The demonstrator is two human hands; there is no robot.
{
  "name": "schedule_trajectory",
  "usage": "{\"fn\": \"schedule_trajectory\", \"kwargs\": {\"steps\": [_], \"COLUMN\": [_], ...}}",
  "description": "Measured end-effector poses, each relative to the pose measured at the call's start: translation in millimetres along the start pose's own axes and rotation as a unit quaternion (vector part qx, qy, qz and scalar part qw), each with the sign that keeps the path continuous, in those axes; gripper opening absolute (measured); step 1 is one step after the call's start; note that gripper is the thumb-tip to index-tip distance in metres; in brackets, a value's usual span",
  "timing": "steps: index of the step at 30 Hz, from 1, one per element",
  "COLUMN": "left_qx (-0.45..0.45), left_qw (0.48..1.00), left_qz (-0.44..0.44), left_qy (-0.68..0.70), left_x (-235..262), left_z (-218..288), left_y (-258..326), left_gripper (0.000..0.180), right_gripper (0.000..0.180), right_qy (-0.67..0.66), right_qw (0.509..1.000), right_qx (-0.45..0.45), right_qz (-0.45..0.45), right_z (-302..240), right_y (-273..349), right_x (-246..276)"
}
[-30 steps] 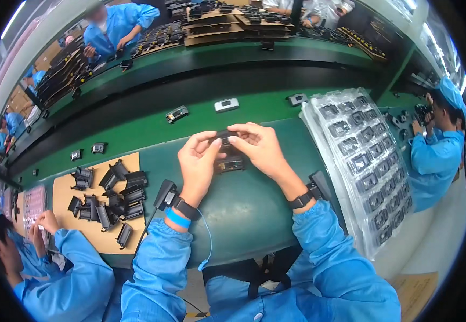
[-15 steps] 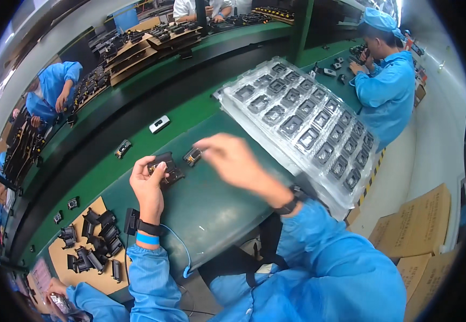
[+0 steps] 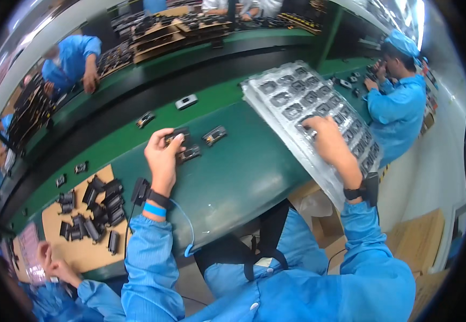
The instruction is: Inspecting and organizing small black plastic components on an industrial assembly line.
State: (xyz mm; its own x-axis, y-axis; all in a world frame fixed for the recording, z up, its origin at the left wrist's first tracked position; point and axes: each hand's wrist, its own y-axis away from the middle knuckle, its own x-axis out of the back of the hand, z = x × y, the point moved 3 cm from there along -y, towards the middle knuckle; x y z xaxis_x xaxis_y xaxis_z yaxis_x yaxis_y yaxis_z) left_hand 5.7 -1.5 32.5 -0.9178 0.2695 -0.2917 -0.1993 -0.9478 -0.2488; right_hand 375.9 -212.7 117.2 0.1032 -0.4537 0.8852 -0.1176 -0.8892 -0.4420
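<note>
Left hand (image 3: 164,156) pinches a small black part (image 3: 178,137) on the green bench (image 3: 233,177). Right hand (image 3: 327,140) rests, fingers curled, in a pocket of the clear tray (image 3: 292,102); whether it holds anything cannot be told. Parts appear light and rigid; grip by the side edges.

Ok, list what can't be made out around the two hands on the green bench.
- Head view: right hand fingertips on the clear tray; any part pinched is hidden by the fingers.
- Left hand covers a small black part; its shape is too small.
- Black parts on the cardboard: blurred near the rim.
</note>
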Motion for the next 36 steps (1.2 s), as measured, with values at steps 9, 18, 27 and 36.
{"fn": "schedule_trajectory", "kwargs": {"steps": [9,18,27,36], "left_qx": [0.002,-0.011,-0.016,0.002], "left_qw": [1.000,1.000,0.999,0.997], "left_qz": [0.011,0.016,0.010,0.053], "left_qy": [0.014,0.001,0.048,0.060], "left_x": [2.9,4.5,4.7,5.7], "left_z": [-3.5,0.6,-1.0,2.0], "left_y": [-0.7,-1.6,-1.4,-1.4], "left_gripper": [0.025,0.018,0.026,0.026], "right_gripper": [0.029,0.024,0.028,0.039], "right_qy": [0.054,-0.342,-0.364,-0.449], "right_qw": [0.997,0.919,0.888,0.877], "right_qx": [0.063,-0.026,0.277,0.149], "right_qz": [-0.005,-0.192,-0.058,-0.081], "right_z": [-9.0,-143.5,-207.6,-202.0], "right_y": [-20.1,-69.8,-132.4,-124.6], "right_x": [17.2,-31.3,-123.0,-140.4]}}
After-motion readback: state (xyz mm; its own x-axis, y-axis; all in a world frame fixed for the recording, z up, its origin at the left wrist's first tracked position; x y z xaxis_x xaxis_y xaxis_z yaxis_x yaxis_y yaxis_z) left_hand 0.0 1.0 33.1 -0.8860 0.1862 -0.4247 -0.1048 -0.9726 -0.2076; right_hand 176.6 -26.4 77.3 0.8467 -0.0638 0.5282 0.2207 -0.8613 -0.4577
